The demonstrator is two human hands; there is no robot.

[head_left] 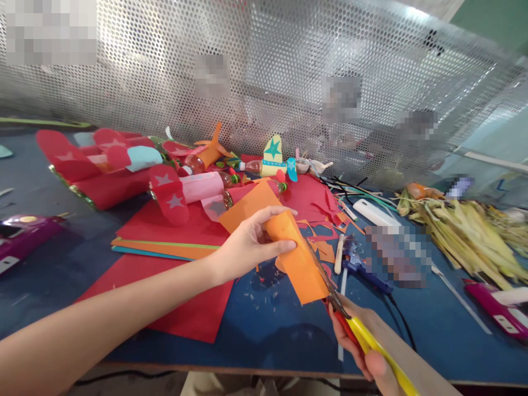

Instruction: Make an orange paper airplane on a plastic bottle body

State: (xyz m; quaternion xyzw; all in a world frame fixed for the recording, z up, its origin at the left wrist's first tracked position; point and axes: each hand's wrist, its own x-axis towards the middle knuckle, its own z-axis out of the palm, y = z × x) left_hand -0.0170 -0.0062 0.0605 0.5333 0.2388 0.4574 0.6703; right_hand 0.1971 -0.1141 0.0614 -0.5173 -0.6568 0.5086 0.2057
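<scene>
Left hand: I see the left hand [251, 245] pinching the orange paper piece [303, 269] between thumb and fingers, its top end curled over.
Orange paper piece: off the table, reaching from the left hand's fingertips down toward the right hand.
Right hand: the right hand [373, 327] is wrapped round the scissors' handles, one of them yellow.
Scissors: the scissors [336, 301] point up and away from the right hand, along the paper's right edge; from my distance I can't be sure how far the blades are parted.
Beyond the left hand: a larger orange sheet [241, 209] just behind the knuckles, then the pink-wrapped bottle [202, 187] and the yellow-wrapped bottle [272, 159] farther off.
Under the left forearm: a red sheet [206, 308], partly covered from me.
Beyond the right hand: orange scraps [325, 252] clutter the blue table [272, 341] past the blades.
Right of the right hand: I count the blue glue gun [363, 272] as the near obstacle, its black cord [406, 324] trailing beside the wrist; corn husks [466, 236] lie farther out.
Back: a perforated metal screen [280, 71] bounds the far side beyond both hands.
</scene>
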